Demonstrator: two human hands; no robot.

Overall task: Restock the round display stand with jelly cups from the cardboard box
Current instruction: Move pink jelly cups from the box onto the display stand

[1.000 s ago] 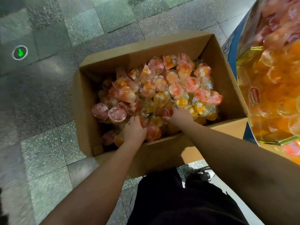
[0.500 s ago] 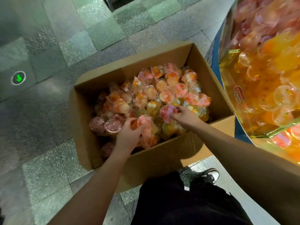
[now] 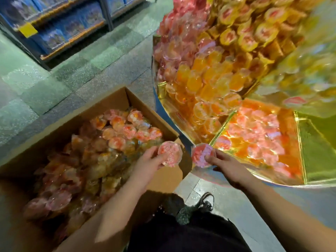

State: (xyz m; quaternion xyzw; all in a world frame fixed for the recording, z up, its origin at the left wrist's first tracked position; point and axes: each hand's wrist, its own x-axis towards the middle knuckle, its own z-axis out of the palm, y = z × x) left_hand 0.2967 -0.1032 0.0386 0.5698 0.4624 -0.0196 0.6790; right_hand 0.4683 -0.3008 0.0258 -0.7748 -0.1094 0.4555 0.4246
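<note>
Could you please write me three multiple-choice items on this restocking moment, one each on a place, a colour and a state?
1. Where does the cardboard box stand?
A. on a shelf
B. on the floor beside the display stand
C. on a trolley

2. What colour is the jelly cup in the right hand?
A. green
B. blue
C. pink

3. What is the left hand doing?
A. holding a jelly cup
B. hanging empty
C. folding a flap

Answers: 1 B, floor tiles surround it; 2 C, its top shows pink; 3 A, its grip closes on a pink cup.
</note>
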